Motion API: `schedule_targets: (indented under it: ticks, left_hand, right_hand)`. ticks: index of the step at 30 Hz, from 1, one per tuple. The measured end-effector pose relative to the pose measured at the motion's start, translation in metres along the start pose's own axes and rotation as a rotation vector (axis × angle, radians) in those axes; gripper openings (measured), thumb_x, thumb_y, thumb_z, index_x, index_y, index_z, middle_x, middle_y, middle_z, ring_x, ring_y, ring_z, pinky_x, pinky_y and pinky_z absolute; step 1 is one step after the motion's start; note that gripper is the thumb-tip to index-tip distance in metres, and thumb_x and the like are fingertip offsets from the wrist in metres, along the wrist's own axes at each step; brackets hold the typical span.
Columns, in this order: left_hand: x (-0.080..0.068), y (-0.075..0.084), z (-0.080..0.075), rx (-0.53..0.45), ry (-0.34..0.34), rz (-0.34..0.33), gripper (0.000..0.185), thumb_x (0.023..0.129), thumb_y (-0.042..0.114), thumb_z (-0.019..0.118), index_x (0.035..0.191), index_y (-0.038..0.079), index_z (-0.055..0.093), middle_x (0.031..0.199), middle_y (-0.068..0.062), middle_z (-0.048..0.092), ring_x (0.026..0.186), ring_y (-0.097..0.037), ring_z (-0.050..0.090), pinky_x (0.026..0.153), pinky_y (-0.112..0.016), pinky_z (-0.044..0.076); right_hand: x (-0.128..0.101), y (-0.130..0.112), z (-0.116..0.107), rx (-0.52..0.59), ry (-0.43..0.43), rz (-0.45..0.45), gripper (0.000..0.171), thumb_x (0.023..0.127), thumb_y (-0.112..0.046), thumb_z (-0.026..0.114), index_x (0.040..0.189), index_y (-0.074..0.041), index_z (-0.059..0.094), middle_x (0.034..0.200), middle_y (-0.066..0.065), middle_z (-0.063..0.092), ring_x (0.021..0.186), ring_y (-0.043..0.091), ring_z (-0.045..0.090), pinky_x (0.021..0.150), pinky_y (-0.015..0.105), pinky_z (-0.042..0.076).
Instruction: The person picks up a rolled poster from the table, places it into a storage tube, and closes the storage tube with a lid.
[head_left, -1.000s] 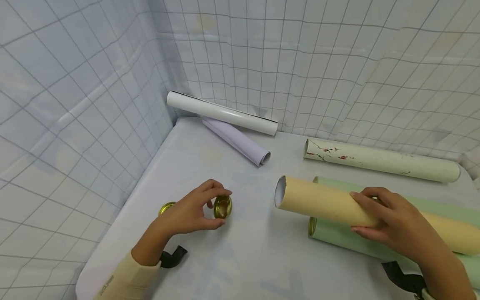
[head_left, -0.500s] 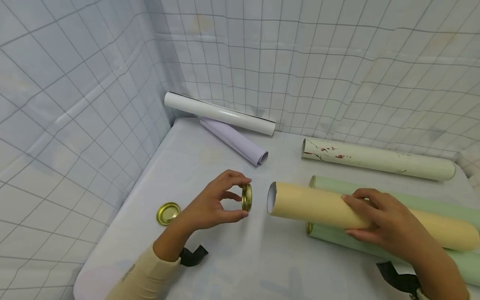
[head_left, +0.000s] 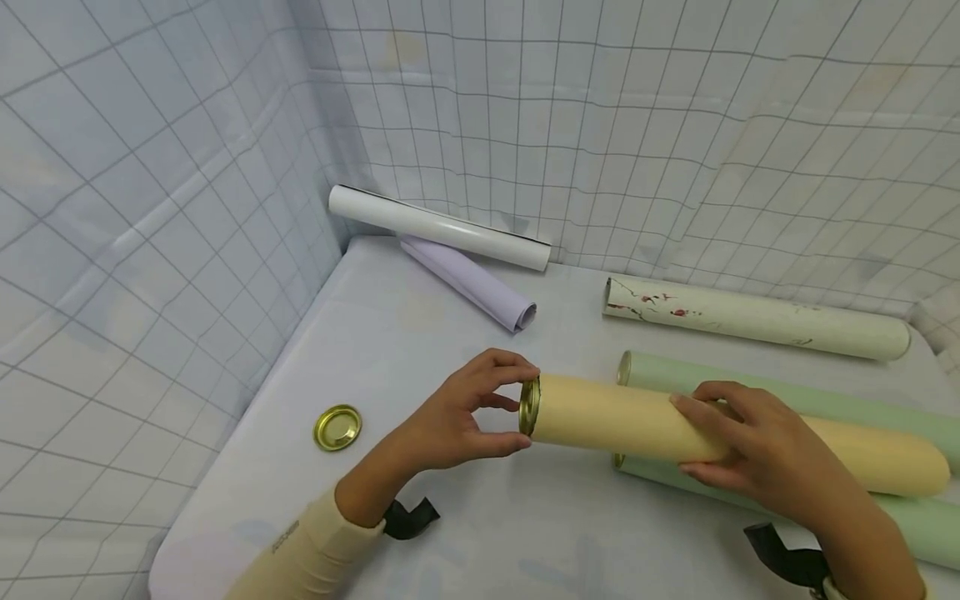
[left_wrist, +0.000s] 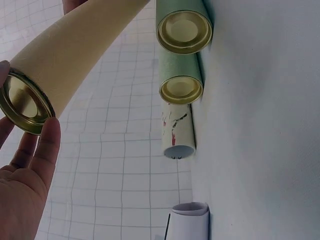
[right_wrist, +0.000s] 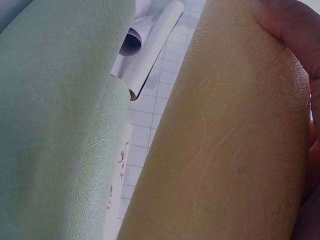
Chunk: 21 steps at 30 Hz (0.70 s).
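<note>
Your left hand (head_left: pixel 457 417) pinches the round gold metal cap (head_left: pixel 528 406) against the near-left open end of the long tan cardboard tube (head_left: pixel 735 433), which your right hand (head_left: pixel 757 454) grips mid-length above the tabletop (head_left: pixel 480 517). Keep the cap square to the tube mouth, brace the tube steady, and press evenly around the rim.

Cream sleeve (head_left: pixel 315 550), black wrist straps (head_left: pixel 408 517)
</note>
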<state>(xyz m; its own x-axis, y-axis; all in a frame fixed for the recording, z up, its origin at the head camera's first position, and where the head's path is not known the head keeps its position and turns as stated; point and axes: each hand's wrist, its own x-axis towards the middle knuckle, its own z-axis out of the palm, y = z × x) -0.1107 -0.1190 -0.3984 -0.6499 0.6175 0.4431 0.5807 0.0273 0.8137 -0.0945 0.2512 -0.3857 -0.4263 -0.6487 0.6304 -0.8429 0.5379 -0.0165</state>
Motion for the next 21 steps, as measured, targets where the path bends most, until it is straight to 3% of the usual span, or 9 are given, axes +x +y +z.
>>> schedule_targets:
  ticks: [10,17,21]
  left_hand:
    - [0.0001,-0.0033,0.0025,-0.043,-0.036,0.004,0.065,0.083,-0.001,0.079,0.140,0.003,0.049,0.136,-0.012,0.043,0.123,-0.028,0.050,0.090,-0.037,0.055]
    - [-0.0016,-0.0057,0.0031,-0.030,-0.026,0.011,0.066,0.082,-0.001,0.079,0.140,0.001,0.049,0.137,-0.013,0.043,0.124,-0.029,0.050,0.092,-0.035,0.054]
    - [-0.0014,-0.0074,0.0026,-0.027,-0.028,0.003,0.066,0.083,-0.001,0.079,0.142,0.001,0.047,0.138,-0.013,0.042,0.125,-0.028,0.049,0.092,-0.035,0.054]
  right_hand:
    - [-0.0008,-0.0022,-0.0046,-0.031,-0.061,0.025,0.060,0.097,-0.063,0.047,0.120,-0.012,0.069,0.106,0.007,0.062,0.076,0.020,0.053,0.070,0.036,0.041]
    - [0.0045,-0.0020,-0.0036,-0.034,-0.024,0.008,0.059,0.098,-0.062,0.046,0.118,-0.012,0.069,0.104,0.009,0.063,0.075,0.022,0.055,0.069,0.039,0.041]
    - [0.0040,-0.0029,-0.0042,-0.042,-0.063,0.026,0.060,0.097,-0.064,0.045,0.120,-0.013,0.069,0.106,0.007,0.062,0.075,0.020,0.054,0.069,0.040,0.042]
